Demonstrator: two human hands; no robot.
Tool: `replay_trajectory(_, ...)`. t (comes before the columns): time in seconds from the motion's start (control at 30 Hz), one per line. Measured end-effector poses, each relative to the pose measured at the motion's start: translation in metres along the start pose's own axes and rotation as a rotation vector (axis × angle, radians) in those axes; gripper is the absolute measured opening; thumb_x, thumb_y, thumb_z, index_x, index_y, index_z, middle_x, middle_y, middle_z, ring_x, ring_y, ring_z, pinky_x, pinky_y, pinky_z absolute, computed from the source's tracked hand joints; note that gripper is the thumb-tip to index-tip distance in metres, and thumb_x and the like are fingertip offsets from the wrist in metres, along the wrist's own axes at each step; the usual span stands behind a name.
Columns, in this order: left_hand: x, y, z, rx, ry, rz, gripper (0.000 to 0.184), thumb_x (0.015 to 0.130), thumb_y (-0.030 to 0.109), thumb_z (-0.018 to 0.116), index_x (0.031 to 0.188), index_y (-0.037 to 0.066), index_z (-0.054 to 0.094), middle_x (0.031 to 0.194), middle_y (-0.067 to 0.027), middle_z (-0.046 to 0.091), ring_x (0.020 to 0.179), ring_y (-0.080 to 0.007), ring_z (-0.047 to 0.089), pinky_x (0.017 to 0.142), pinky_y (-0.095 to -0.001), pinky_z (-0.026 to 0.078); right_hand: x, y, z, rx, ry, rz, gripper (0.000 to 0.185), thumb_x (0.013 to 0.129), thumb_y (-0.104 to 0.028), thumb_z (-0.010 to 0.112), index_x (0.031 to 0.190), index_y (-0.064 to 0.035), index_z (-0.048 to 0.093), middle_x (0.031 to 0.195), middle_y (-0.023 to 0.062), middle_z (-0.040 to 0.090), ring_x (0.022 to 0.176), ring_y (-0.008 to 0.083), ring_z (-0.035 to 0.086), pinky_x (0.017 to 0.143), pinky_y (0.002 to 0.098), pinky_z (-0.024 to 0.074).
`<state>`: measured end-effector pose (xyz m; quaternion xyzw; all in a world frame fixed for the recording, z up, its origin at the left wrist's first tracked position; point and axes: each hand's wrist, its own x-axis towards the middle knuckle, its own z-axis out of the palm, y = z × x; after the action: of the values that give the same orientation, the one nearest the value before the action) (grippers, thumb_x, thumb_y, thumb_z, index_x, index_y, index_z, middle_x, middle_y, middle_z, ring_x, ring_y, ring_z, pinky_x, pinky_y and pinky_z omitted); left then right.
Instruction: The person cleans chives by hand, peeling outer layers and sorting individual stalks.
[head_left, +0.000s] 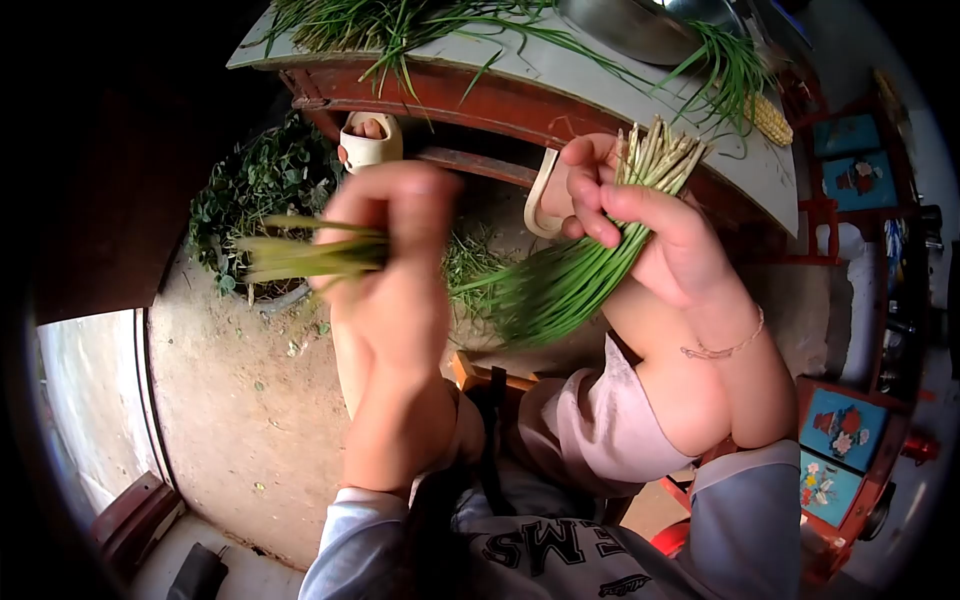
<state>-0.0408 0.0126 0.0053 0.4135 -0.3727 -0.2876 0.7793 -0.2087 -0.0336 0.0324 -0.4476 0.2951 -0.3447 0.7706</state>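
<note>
My right hand grips a bunch of garlic chives, its thumb across the stalks. Their pale root ends point up and away, while the long green leaves hang toward the lower left. To the left of that bunch, my left hand is closed, blurred by motion. Yellowish-green chive leaves stick out of its left side. The two hands are apart. Between and beyond them, loose green scraps lie on the floor.
Across the front stands a table with a red-brown frame. On it are a heap of chives, a metal basin, more chives and a corn cob. Leafy greens fill a floor container at left. Painted cabinet panels line the right.
</note>
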Motion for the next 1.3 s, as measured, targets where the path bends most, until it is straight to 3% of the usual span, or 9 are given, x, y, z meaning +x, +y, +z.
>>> replay_trajectory(0.07, -0.004, -0.002, 0.008, 0.083, -0.228, 0.075, 0.007, 0.073, 0.005, 0.061, 0.069, 0.003, 0.055, 0.057, 0.0012, 0.054, 0.045, -0.0015, 0.041, 0.041, -0.0161, 0.033, 0.0, 0.005, 0.007, 0.086, 0.023, -0.024, 0.026, 0.082, -0.025, 0.053, 0.095, -0.0028, 0.051, 0.072, -0.0007, 0.045, 0.062, 0.0089, 0.042, 0.066, 0.0245, 0.0392)
replay_trajectory(0.17, -0.01, 0.014, 0.014, 0.293, -0.437, -0.121, 0.012, 0.064, 0.007, 0.069, 0.069, 0.003, 0.059, 0.058, -0.0001, 0.055, 0.048, -0.006, 0.049, 0.042, -0.0189, 0.036, -0.001, 0.014, 0.011, 0.194, 0.112, -0.022, 0.027, 0.082, -0.03, 0.053, 0.09, -0.0048, 0.051, 0.07, -0.0017, 0.044, 0.064, 0.0094, 0.041, 0.063, 0.0243, 0.038)
replay_trajectory(0.23, -0.006, 0.009, 0.017, 0.36, -0.557, 0.07, 0.016, 0.061, 0.008, 0.07, 0.072, 0.005, 0.059, 0.062, -0.0032, 0.056, 0.05, -0.012, 0.052, 0.044, -0.0226, 0.039, -0.004, 0.009, 0.016, 0.178, 0.153, 0.002, 0.027, 0.082, -0.033, 0.054, 0.087, -0.0062, 0.051, 0.071, -0.0021, 0.044, 0.065, 0.0095, 0.041, 0.061, 0.0238, 0.0369)
replay_trajectory(0.27, -0.009, 0.005, 0.02, 0.363, -0.524, 0.121, 0.021, 0.056, 0.007, 0.071, 0.075, 0.004, 0.061, 0.059, 0.0013, 0.053, 0.051, -0.0068, 0.043, 0.046, -0.0202, 0.033, -0.006, 0.009, 0.019, 0.183, 0.179, 0.004, 0.027, 0.082, -0.033, 0.054, 0.087, -0.0063, 0.051, 0.072, -0.0021, 0.044, 0.065, 0.0097, 0.041, 0.061, 0.0232, 0.0369)
replay_trajectory(0.5, -0.015, 0.004, 0.02, 0.444, -0.534, 0.146, 0.018, 0.06, 0.004, 0.069, 0.073, 0.001, 0.058, 0.061, -0.0028, 0.052, 0.053, -0.0114, 0.047, 0.048, -0.0222, 0.036, -0.012, 0.006, 0.034, 0.14, 0.217, 0.04, 0.024, 0.078, -0.029, 0.061, 0.084, -0.0081, 0.049, 0.076, -0.0024, 0.047, 0.071, 0.0075, 0.046, 0.066, 0.0205, 0.0383)
replay_trajectory(0.53, -0.014, -0.001, 0.018, 0.383, -0.521, 0.123, 0.017, 0.06, 0.008, 0.066, 0.075, 0.004, 0.059, 0.059, -0.0071, 0.048, 0.053, -0.0208, 0.052, 0.047, -0.0274, 0.04, -0.011, 0.009, 0.033, 0.158, 0.216, 0.015, 0.026, 0.075, -0.027, 0.064, 0.086, -0.0078, 0.049, 0.077, -0.0028, 0.048, 0.072, 0.0068, 0.046, 0.067, 0.0205, 0.0382)
replay_trajectory(0.9, -0.004, 0.012, 0.017, -0.099, -0.475, -0.544, 0.005, 0.075, 0.002, 0.059, 0.074, -0.001, 0.055, 0.067, -0.0017, 0.058, 0.063, -0.0072, 0.054, 0.058, -0.0184, 0.042, -0.009, 0.009, 0.032, -0.034, 0.244, -0.173, 0.024, 0.073, -0.022, 0.068, 0.082, -0.0058, 0.052, 0.074, -0.0038, 0.049, 0.068, 0.0049, 0.044, 0.064, 0.0181, 0.0353)
replay_trajectory(1.0, -0.002, 0.013, 0.013, -0.145, -0.47, -0.586, 0.004, 0.076, 0.002, 0.058, 0.075, -0.001, 0.055, 0.066, -0.001, 0.057, 0.061, -0.0061, 0.053, 0.057, -0.017, 0.041, -0.006, 0.006, 0.027, -0.026, 0.221, -0.125, 0.015, 0.074, -0.017, 0.064, 0.077, -0.0055, 0.055, 0.062, -0.0026, 0.047, 0.053, 0.0051, 0.04, 0.048, 0.019, 0.031)
replay_trajectory(1.3, -0.001, 0.007, 0.006, -0.238, -0.422, -0.617, 0.006, 0.077, 0.006, 0.059, 0.076, 0.002, 0.055, 0.066, 0.0044, 0.051, 0.06, -0.0016, 0.044, 0.053, -0.014, 0.033, -0.008, -0.005, 0.023, -0.371, 0.166, -0.067, 0.025, 0.075, -0.019, 0.062, 0.09, -0.0019, 0.051, 0.054, -0.0045, 0.041, 0.043, 0.0021, 0.031, 0.044, 0.0184, 0.0281)
